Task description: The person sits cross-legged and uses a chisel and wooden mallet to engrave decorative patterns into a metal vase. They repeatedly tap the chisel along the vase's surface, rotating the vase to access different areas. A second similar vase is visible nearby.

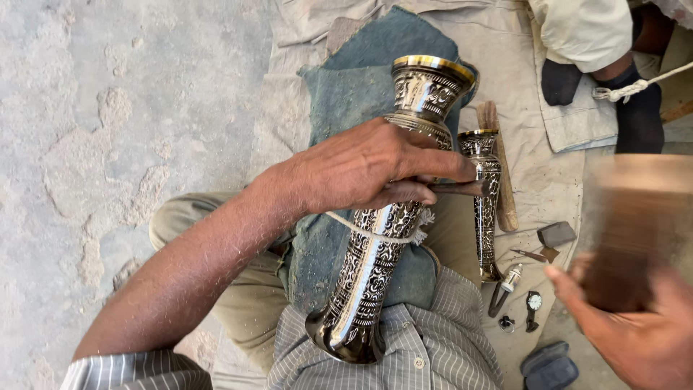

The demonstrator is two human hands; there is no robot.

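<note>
Vase: large engraved metal vase (386, 238) lies across your lap on a blue cloth (346, 94), tied with white cord (368, 232).
Left hand (368, 170): fingers closed around a chisel (455, 188) against the vase.
Right hand (635, 325): blurred, grips a wooden mallet (635, 231).
Beside: smaller vase (485, 202), mouth interior unseen.

A second engraved vase (486, 202) (smaller) lies beside a wristwatch (533, 304).

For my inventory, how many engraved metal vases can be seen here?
2. The large vase lies on the person's lap under the left hand; the small vase lies beside it on the cloth. Others may be out of frame.
</note>
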